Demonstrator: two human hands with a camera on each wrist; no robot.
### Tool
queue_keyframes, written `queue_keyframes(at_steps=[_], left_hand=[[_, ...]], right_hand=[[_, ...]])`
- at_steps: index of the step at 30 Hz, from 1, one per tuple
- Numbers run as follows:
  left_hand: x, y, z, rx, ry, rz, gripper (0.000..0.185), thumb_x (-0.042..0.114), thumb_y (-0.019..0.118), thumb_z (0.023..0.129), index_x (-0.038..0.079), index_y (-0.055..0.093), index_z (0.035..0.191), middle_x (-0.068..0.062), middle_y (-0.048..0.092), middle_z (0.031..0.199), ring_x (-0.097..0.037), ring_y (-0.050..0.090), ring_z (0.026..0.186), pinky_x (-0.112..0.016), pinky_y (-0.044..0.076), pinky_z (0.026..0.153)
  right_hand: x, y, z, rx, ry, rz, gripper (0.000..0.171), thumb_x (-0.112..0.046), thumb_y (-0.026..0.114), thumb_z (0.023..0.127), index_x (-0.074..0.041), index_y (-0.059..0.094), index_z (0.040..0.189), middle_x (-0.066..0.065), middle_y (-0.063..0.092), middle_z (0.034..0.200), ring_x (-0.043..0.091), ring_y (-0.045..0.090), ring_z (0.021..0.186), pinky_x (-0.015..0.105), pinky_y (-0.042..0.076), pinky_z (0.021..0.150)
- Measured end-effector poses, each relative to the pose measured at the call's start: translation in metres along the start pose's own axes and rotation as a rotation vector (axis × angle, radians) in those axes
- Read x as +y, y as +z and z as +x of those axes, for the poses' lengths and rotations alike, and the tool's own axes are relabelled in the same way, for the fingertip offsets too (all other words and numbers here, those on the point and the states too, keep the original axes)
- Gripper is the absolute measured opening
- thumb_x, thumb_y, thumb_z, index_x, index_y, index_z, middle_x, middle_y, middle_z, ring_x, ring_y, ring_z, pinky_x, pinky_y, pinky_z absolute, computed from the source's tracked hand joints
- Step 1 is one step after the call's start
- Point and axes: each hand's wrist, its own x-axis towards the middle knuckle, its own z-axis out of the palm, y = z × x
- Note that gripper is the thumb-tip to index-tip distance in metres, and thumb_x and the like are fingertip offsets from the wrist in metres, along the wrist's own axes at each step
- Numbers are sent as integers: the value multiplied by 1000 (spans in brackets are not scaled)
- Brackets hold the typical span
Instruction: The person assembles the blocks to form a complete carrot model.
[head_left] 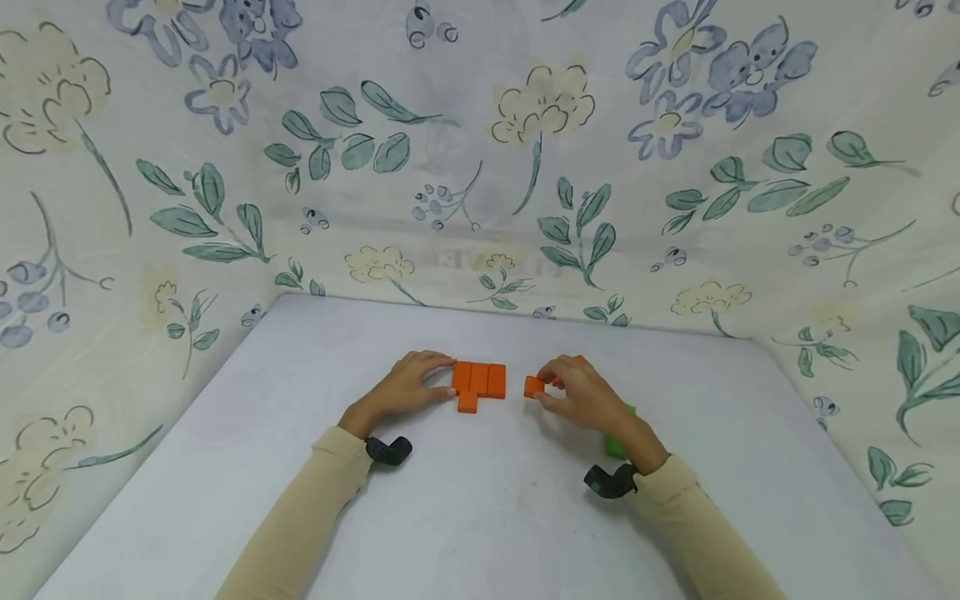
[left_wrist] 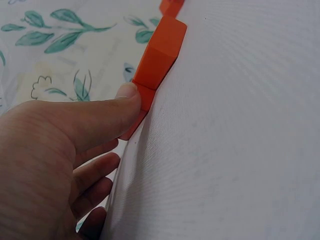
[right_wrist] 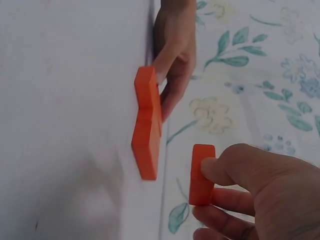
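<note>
Orange block (head_left: pixel 533 386) pinched in right hand (head_left: pixel 581 396) fingers, left hand (head_left: pixel 405 387) seemingly flat against block cluster (head_left: pixel 478 383)

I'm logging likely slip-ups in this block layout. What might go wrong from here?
The right hand pinches a loose orange block close to the orange cluster; bringing it in could knock the flat blocks out of line. The left hand touches only the cluster's left edge, so it may slide.
</note>
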Motion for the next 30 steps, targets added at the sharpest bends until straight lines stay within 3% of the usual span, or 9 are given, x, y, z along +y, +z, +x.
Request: queue_keyframes(at_steps=[6,16,22,30], left_hand=[[-1,1,0,6,6,13,61,47,69,91,20,54,145,-8,48,152,-32,39,142,-57,30,116],[-1,0,0,-1,-10,-3,63,50,68,91,22,54,145,-6,47,153,-31,37,143,-58,30,116],[-1,1,-1,-1,-1,-9,62,49,68,91,21,53,145,-7,47,153,-31,38,142,-57,29,117],[2,-1,-2,6,-7,10,61,46,69,92,19,54,145,-8,48,151,-31,39,141,-56,29,116]], right_hand=[[-16,9,10,16,-60,5,24,-18,75,89,-6,69,109,6,68,103,19,60,89,26,54,77],[-34,31,23,-39,-88,-48,25,-20,74,89,-6,67,108,7,67,104,21,62,96,33,57,84],[-32,47,25,-39,-105,-86,26,-22,77,87,-8,67,106,3,63,100,19,61,92,31,54,81],[-34,62,26,-84,-11,-17,28,-23,75,89,-8,65,110,1,58,104,15,56,94,33,55,90]])
